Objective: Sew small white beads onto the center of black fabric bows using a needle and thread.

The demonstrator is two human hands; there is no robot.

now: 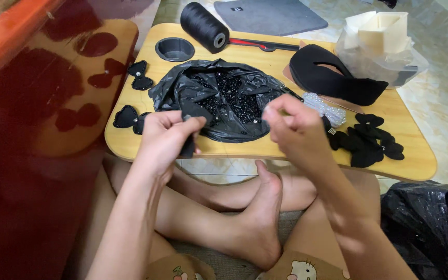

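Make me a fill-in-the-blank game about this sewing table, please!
1. The left hand pinches a small piece of ______ fabric.
2. The open black plastic bag on the wooden lap table holds shiny black ______.
3. The big spool of black thread lies beside the table's round ______ holder.
4. The pile of black fabric bows lies nearest the ______ hand.

Missing words: black; beads; cup; right

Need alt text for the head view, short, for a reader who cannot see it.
Left hand pinches a black fabric piece and right hand is pinched shut above a black bag of beads on a small wooden table, with black bow pieces at right.
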